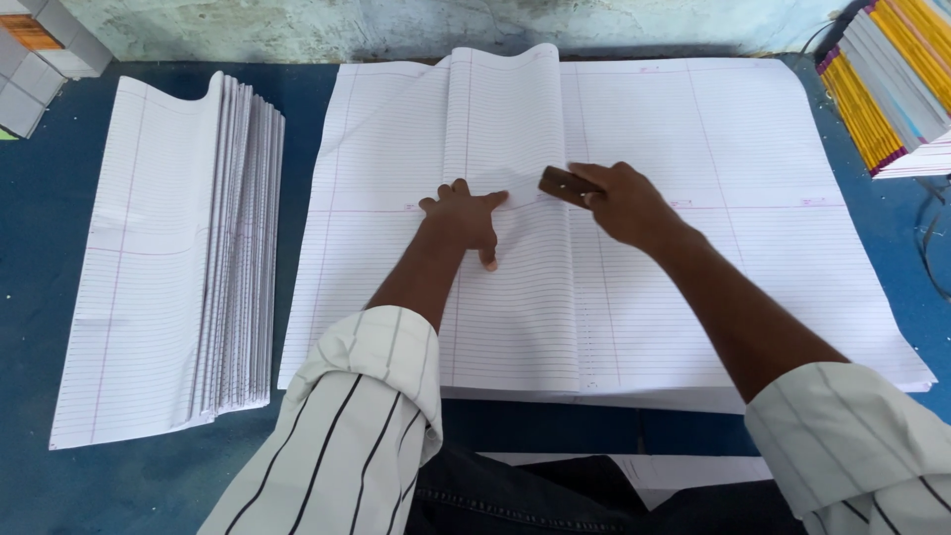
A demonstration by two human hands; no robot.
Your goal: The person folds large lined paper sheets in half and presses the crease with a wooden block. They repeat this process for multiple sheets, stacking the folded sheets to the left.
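No labels, signs or screens in view. Only package-like things: small boxes point(40, 59) stacked at top left corner of the bench point(30, 297), partly cut off by frame edge. They're square-ish, pale grey-white sides; one up top shows an orange face. They sit well apart from the folded paper pile, just past its far end. Can't tell if sealed or open, too little showing. Everything else on the blue bench is loose ruled paper & bound books w/ yellow and purple edges at top right, not packaging.
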